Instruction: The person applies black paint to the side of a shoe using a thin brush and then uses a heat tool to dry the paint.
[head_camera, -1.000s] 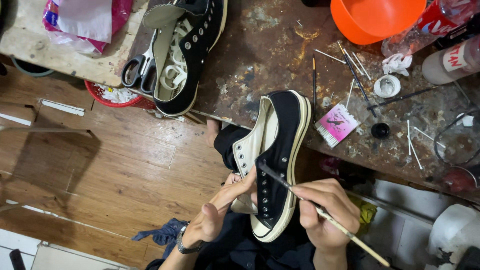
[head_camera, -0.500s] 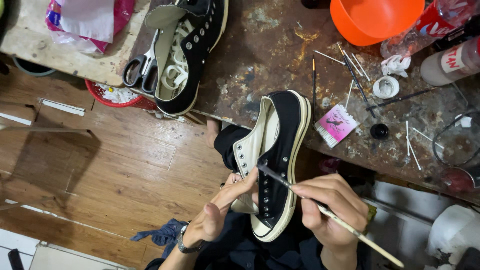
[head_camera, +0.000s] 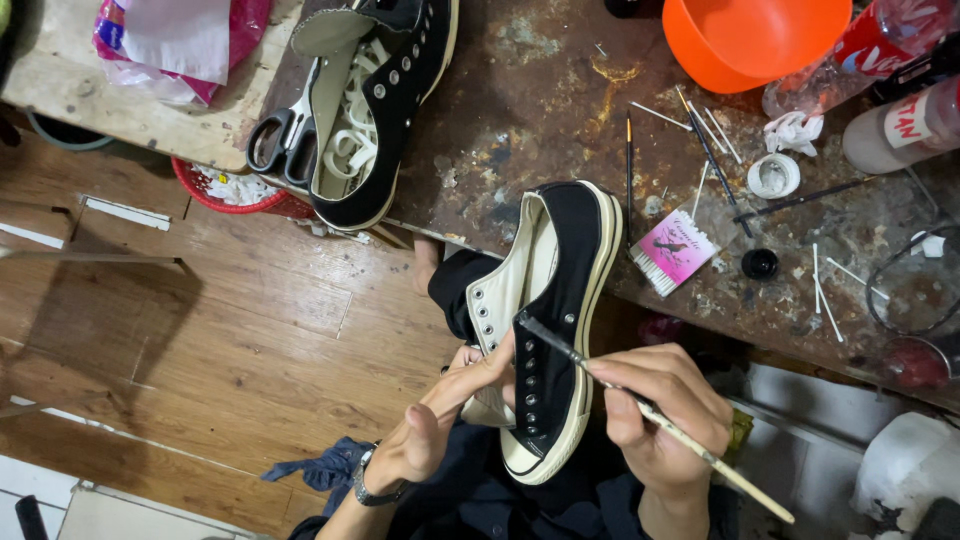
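Left hand (head_camera: 440, 425) steadies black sneaker (head_camera: 555, 320); right hand (head_camera: 660, 420) holds paintbrush (head_camera: 650, 415).

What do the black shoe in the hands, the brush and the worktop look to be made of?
The black shoe looks like matte woven canvas with a smooth cream sole rim, likely rubber, and shiny metal eyelets. The brush in the right hand has a pale, unvarnished handle, probably wood. The worktop seems to be rusty, paint-stained metal or board; I can't tell which.
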